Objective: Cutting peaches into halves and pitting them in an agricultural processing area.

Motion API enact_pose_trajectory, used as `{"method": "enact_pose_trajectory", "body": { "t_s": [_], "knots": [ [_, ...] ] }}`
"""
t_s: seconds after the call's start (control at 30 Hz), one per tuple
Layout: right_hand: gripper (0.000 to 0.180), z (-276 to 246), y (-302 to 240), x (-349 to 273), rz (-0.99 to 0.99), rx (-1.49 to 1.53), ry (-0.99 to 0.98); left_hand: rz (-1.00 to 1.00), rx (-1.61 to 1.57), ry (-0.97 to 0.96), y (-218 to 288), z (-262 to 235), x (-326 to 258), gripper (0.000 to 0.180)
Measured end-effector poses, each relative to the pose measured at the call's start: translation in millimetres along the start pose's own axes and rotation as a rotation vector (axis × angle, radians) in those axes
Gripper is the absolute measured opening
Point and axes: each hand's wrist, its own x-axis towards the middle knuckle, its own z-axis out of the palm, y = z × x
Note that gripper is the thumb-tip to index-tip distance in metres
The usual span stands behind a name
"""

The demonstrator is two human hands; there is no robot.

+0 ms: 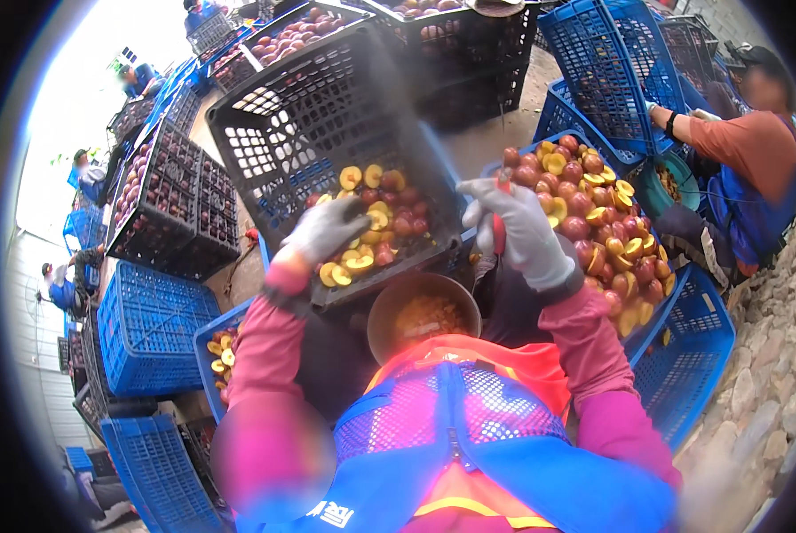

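My left hand [325, 229], in a pale work glove, reaches into a tilted black crate [278, 147]. Its fingers are apart and bent, next to whole and halved fruit [389, 218] with dark red skin and yellow flesh. In front of my chest, my right hand [524, 226], gloved too, is closed round a red-handled hand tool [500, 235]. The working end of that tool is hard to make out. Below and between my hands stands a round metal bowl [382, 306] with orange-brown bits in it.
On my right is a heaped crate of whole and cut fruit [593, 222], with a blue crate [695, 355] beside it. More cut fruit [225, 351] lies in a crate at my left. Stacked black crates [180, 200] and blue crates [154, 324] stand around. A co-worker [753, 160] sits at the right.
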Motion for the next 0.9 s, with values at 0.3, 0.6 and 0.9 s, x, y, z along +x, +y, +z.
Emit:
{"method": "enact_pose_trajectory", "body": {
  "t_s": [0.3, 0.6, 0.9],
  "knots": [
    [0.035, -32.1, -0.8, 5.5, 0.097, 0.065, 0.094, -0.137, 0.203, -0.252, -91.9, 196.0, 231.4, 0.04],
    [0.037, -32.8, 14.6, 16.2, 0.139, 0.093, 0.073, -0.122, 0.366, -0.244, -107.2, 203.7, 231.8, 0.061],
    [0.038, -31.4, 13.2, 21.0, 0.141, 0.129, 0.08, -0.262, 0.68, 0.043, -171.3, 135.0, 232.5, 0.074]
  ]
}}
